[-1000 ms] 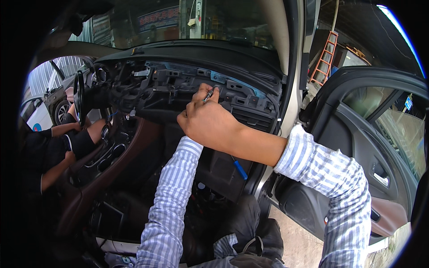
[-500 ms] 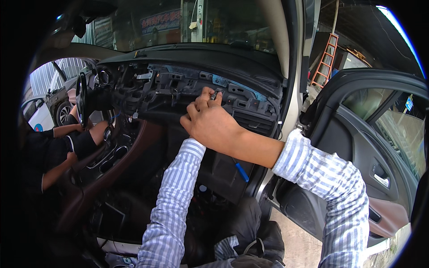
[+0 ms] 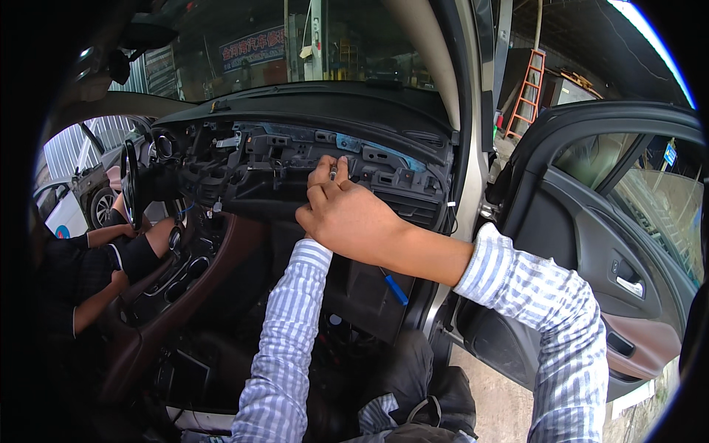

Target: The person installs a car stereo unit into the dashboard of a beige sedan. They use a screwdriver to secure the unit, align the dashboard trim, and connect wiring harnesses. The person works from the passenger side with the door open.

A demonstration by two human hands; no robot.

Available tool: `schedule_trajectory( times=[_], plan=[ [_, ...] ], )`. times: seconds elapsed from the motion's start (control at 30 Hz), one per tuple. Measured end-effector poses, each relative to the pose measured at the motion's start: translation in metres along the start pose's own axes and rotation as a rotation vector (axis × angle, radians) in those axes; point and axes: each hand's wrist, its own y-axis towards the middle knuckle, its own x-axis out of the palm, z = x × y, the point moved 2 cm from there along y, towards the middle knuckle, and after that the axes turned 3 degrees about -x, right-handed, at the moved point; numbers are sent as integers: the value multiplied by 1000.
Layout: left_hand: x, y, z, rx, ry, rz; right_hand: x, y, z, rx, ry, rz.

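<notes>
Little has changed over the last second: the whole view has swung slightly, while the right hand (image 3: 351, 221) remains at the same stretch of the stripped dashboard (image 3: 332, 100), its fingers (image 3: 343, 170) curled in around a small metal piece (image 3: 333, 173). That piece leaned over more a second ago and now stands nearly upright between the fingertips — which suggests the handling is a fine adjustment at one spot rather than a shift to a new one. It shows in front of the dashboard's open face, below the blue patch (image 3: 358, 144). Much is hidden, though. The left sleeve (image 3: 284, 332) rises to the underside of the right hand, where the left hand is almost wholly covered; I cannot tell whether it is grasping anything, nor whether one of the visible fingertips belongs to it. The lower end of the metal piece is lost in the grip, so its kind is unclear, and whether it touches the dashboard cannot be made out. Lower down, a blue-handled tool (image 3: 396, 290) lies apart from the hands — its far tip is hard to see — and the footwell sinks into shadow.
</notes>
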Motion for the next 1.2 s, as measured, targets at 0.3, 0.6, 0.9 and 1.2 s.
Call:
schedule_trajectory(
  times=[0.3, 0.6, 0.9, 1.2],
  plan=[
    [5, 25, 14, -280, -137, -130, -75, -103, 51, 698, 770, 297],
    [-1, 36, 7, -179, -37, -223, -94, -192, 15, 1273, 1316, 458],
    [-12, 35, 5, -164, -84, -315, -85, -228, -6, 1360, 1442, 559],
    [-15, 48, -20, -142, -109, -217, -67, -247, -19, 1442, 1458, 523]
  ],
)
